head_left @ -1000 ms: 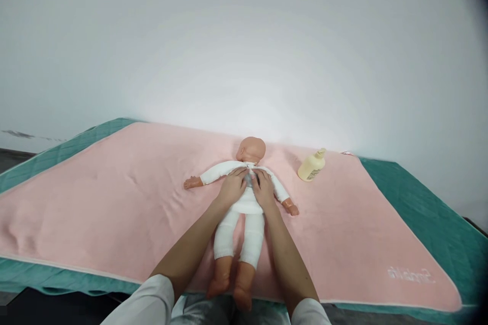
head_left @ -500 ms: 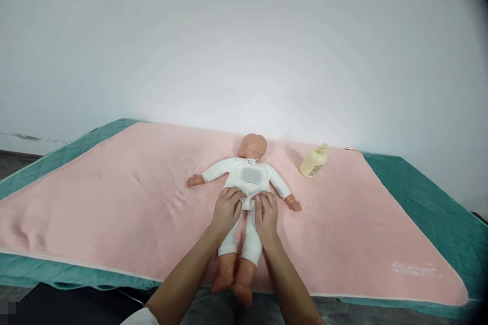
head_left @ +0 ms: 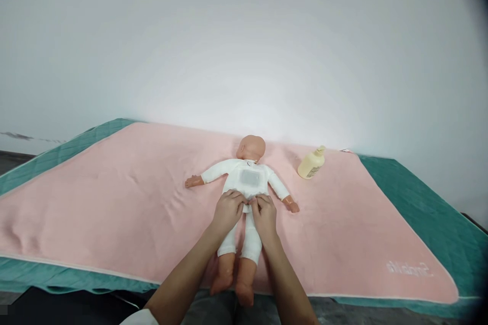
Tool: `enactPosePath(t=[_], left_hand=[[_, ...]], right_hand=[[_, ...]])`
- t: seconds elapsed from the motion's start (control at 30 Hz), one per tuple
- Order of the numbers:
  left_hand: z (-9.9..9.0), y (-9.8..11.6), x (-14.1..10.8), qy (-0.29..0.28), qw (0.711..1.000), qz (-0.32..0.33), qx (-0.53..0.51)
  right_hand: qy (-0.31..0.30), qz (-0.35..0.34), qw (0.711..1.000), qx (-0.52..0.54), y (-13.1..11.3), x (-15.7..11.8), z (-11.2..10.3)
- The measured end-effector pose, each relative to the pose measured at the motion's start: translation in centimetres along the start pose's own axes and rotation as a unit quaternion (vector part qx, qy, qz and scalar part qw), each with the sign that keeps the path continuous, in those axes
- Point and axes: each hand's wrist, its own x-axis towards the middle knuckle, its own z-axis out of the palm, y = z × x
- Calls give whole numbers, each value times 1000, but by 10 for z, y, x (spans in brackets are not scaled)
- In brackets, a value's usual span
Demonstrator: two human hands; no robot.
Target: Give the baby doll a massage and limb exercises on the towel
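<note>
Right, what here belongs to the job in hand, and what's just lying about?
In use:
Bald doll in white cloth; left hand and right hand on its lower torso
Pink fabric blanket beneath it

Seemingly lying about:
Pale yellow pump bottle, untouched
Green quilted cover under the blanket

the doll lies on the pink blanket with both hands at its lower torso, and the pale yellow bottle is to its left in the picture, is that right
No, the side is wrong: the head view shows the pale yellow bottle to the right of the doll. The rest holds.
</note>
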Motion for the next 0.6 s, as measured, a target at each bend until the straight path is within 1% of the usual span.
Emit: enactPosePath(t=[0.2, 0.27, 0.4, 0.5, 0.6], left_hand=[[0, 0, -2, 14, 1000, 4, -9], [-1, 0, -4, 31, 999, 13, -22], [-3, 0, -6, 68, 996, 34, -46], [-3, 0, -7, 69, 996, 28, -40], [-2, -1, -5, 56, 998, 15, -35]], right_hand=[[-18, -22, 999, 33, 1, -1, -4], [-8, -34, 999, 39, 1, -2, -5], [31, -60, 997, 27, 1, -5, -5], [32, -60, 997, 30, 1, -6, -4], [18, -47, 998, 35, 1, -5, -4]])
